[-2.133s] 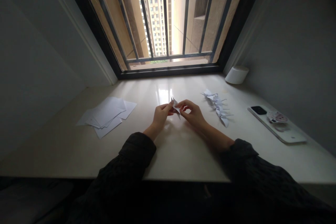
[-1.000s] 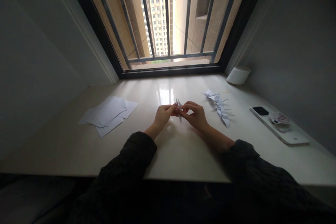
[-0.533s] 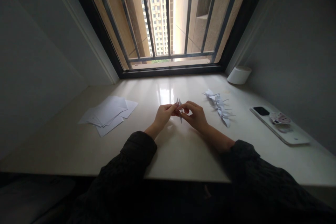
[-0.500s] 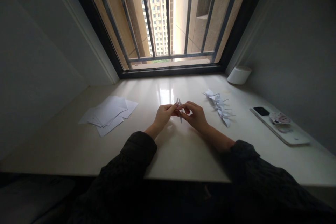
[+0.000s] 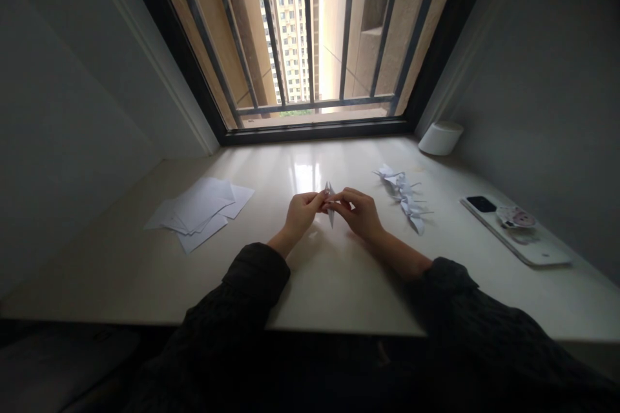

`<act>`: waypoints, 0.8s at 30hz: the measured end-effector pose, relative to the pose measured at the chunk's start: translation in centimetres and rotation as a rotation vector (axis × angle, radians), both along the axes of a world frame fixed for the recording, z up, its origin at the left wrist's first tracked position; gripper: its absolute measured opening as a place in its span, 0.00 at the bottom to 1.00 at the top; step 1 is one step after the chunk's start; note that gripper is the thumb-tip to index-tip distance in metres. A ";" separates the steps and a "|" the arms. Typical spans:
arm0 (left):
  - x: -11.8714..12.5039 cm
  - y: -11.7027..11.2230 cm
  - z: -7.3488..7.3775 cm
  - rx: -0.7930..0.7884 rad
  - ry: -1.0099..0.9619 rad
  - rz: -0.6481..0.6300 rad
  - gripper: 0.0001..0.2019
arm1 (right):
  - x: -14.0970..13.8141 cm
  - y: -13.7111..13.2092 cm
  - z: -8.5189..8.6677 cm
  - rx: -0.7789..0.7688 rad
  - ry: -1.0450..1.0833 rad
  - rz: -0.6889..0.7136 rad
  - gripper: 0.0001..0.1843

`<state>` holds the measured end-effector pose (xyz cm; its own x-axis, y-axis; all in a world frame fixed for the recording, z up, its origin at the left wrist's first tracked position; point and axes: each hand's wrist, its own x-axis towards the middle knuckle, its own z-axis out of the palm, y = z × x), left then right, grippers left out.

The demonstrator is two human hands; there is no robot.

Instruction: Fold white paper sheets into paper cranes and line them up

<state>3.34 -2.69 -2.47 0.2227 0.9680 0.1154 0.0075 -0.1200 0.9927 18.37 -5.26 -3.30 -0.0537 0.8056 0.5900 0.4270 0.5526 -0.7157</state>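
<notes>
Between my two hands is a small piece of folded white paper [image 5: 331,218], narrow, with pointed tips showing above and below my fingers. My left hand [image 5: 306,210] pinches it from the left side. From the right, the thumb and forefinger of my right hand [image 5: 358,209] close on the same paper. Its middle is hidden behind my fingers. To the right of my right hand, several folded paper cranes [image 5: 403,195] lie in a row on the white tabletop [image 5: 329,290].
A loose stack of white paper sheets [image 5: 203,203] lies on the left. At the right lies a phone [image 5: 516,232] with a round grip on its back. A white cylindrical object [image 5: 440,138] stands in the back right corner, beside the barred window [image 5: 310,45].
The fingers of my right hand have closed further on the paper, and its lower tip has shifted slightly left. My left hand stays nearly still.
</notes>
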 end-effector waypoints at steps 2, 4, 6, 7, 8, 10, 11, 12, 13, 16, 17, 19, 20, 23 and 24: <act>0.0 0.0 0.0 0.038 0.023 0.015 0.20 | 0.0 0.2 -0.2 -0.003 0.070 0.001 0.06; 0.0 0.1 -0.1 0.048 0.019 0.020 0.21 | -0.1 0.5 -0.4 -0.023 0.158 0.019 0.07; -0.1 0.3 -0.2 0.023 0.000 0.032 0.20 | -0.1 0.9 -0.6 -0.060 0.231 0.064 0.08; -0.1 0.4 -0.3 0.009 -0.005 0.044 0.20 | -0.1 1.0 -0.7 -0.076 0.252 0.091 0.09; -0.2 0.5 -0.3 -0.001 -0.002 0.055 0.20 | -0.1 1.1 -0.8 -0.089 0.265 0.115 0.09; -0.2 0.6 -0.4 0.004 0.013 0.066 0.20 | -0.1 1.3 -0.9 -0.102 0.284 0.130 0.09; -0.2 0.6 -0.4 0.013 0.019 0.063 0.20 | -0.1 1.3 -1.0 -0.106 0.296 0.122 0.08; -0.1 0.5 -0.4 0.022 0.023 0.057 0.20 | -0.1 1.3 -1.0 -0.110 0.308 0.109 0.07; -0.1 0.4 -0.3 0.029 0.025 0.051 0.19 | -0.1 1.3 -0.9 -0.113 0.318 0.095 0.07; 0.0 0.1 -0.2 0.040 0.029 0.038 0.18 | -0.1 1.2 -0.8 -0.114 0.322 0.072 0.07; 0.1 0.0 -0.2 0.044 0.031 0.037 0.18 | -0.1 1.1 -0.8 -0.115 0.319 0.069 0.07; 0.1 0.0 -0.2 0.049 0.031 0.037 0.17 | -0.1 1.1 -0.7 -0.122 0.318 0.064 0.08; 0.1 0.0 -0.2 0.049 0.027 0.036 0.17 | -0.1 1.1 -0.7 -0.125 0.322 0.063 0.08; 0.0 0.1 -0.3 0.034 0.001 0.040 0.17 | -0.2 1.2 -0.8 -0.138 0.345 0.071 0.09; 0.0 0.2 -0.3 0.026 -0.009 0.043 0.17 | -0.3 1.3 -0.8 -0.142 0.356 0.079 0.09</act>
